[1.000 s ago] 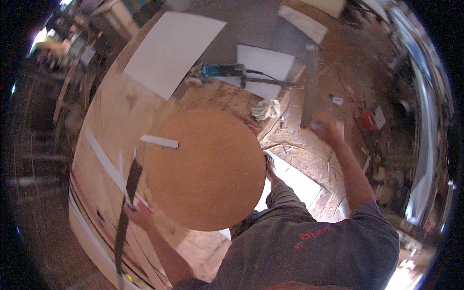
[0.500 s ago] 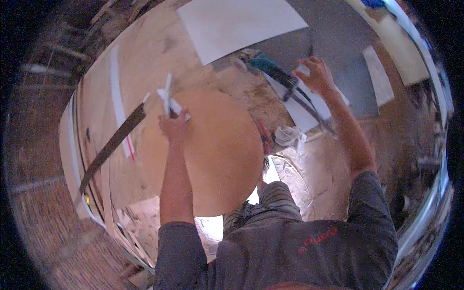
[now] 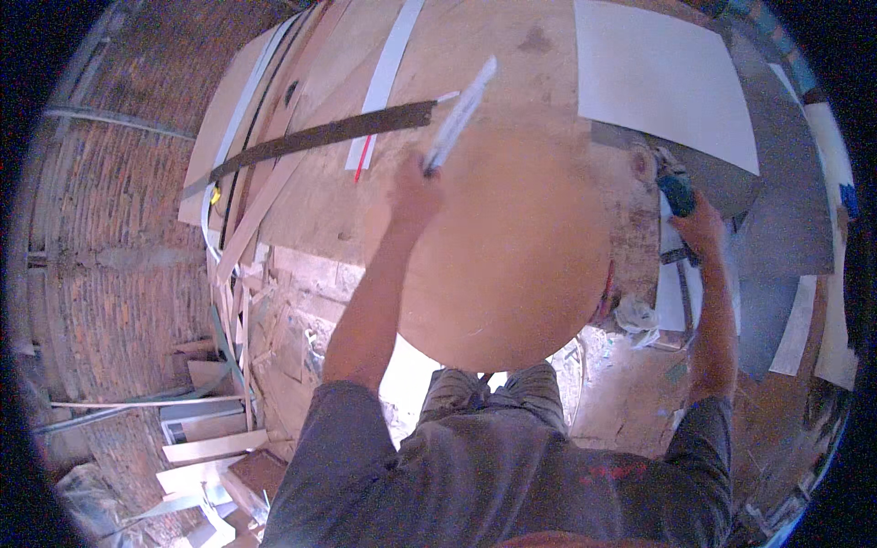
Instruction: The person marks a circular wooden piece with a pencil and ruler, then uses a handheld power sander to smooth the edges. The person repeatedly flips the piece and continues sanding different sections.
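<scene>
A white strip [image 3: 464, 114] is gripped by the left hand [image 3: 417, 194] and a teal grinder [image 3: 676, 194] by the right hand [image 3: 703, 226]; the round board [image 3: 502, 251] could be scraped if either is dropped.

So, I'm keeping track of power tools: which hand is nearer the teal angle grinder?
Right. The right hand is at the teal angle grinder, seemingly gripping it; the left hand is far off to the left, over the round board, holding a white strip.
</scene>
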A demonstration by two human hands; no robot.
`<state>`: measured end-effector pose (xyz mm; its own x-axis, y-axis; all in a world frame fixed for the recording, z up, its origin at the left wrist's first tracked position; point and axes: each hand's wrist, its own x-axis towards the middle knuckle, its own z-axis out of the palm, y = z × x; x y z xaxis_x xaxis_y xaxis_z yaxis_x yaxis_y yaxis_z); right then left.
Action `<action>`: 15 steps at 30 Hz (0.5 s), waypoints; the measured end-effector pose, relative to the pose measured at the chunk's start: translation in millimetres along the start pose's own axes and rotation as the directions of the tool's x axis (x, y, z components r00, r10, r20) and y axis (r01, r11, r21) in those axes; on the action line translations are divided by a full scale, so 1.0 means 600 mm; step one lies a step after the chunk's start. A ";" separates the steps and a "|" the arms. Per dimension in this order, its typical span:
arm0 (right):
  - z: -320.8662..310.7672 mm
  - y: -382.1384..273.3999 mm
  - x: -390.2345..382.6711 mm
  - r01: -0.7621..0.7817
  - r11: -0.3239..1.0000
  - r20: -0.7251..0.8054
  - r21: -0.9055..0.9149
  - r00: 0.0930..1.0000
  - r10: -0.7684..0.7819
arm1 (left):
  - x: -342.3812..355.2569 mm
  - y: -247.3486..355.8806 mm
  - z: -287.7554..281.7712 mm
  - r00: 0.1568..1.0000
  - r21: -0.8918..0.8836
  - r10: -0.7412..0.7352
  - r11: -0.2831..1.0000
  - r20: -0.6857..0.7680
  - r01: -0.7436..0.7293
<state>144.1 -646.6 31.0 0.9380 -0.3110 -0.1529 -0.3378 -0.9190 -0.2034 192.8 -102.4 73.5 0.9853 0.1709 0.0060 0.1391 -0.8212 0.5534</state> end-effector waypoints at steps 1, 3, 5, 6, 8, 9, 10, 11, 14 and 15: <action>-0.005 0.006 -0.019 -0.012 1.000 -0.010 0.002 1.000 0.012 | -0.019 -0.026 -0.043 0.997 -0.035 0.048 0.998 -0.055 -0.050; -0.044 -0.024 -0.094 0.046 0.977 0.028 0.207 0.998 -0.053 | -0.065 -0.140 -0.116 0.958 -0.123 0.108 0.982 -0.266 -0.145; -0.055 0.001 -0.168 0.049 0.955 0.014 0.293 0.998 -0.056 | -0.095 -0.249 -0.190 0.972 -0.055 -0.133 0.991 -0.192 0.125; -0.039 0.036 -0.199 0.040 0.957 0.000 0.289 0.999 -0.042 | -0.115 -0.279 -0.214 0.960 -0.010 -0.107 0.994 -0.257 0.109; -0.015 0.057 -0.285 0.033 0.939 -0.051 0.342 0.999 -0.017 | -0.159 -0.361 -0.262 0.930 0.110 -0.044 0.990 -0.366 0.090; -0.010 0.049 -0.338 0.033 0.917 -0.091 0.398 0.996 0.004 | -0.172 -0.416 -0.277 0.915 0.181 -0.001 0.980 -0.403 0.081; -0.012 0.035 -0.385 -0.010 0.892 -0.050 0.452 0.998 0.036 | -0.177 -0.464 -0.288 0.914 0.184 0.006 0.980 -0.405 0.075; -0.018 0.011 -0.434 -0.057 0.864 -0.006 0.501 0.998 0.069 | -0.177 -0.510 -0.304 0.915 0.186 0.012 0.980 -0.403 0.068; -0.004 -0.041 -0.574 -0.388 0.545 0.253 0.744 0.917 0.307 | -0.143 -0.611 -0.315 0.937 0.226 -0.012 0.969 -0.349 0.096; -0.003 -0.084 -0.617 -0.370 0.626 0.189 0.686 0.922 0.337 | -0.118 -0.640 -0.319 0.958 0.262 -0.047 0.957 -0.284 0.125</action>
<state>-186.2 -485.3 99.7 0.7365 -0.5507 -0.3928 -0.6115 -0.2939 -0.7346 50.9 304.9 19.8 0.9089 0.3569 0.2159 0.2820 -0.9071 0.3123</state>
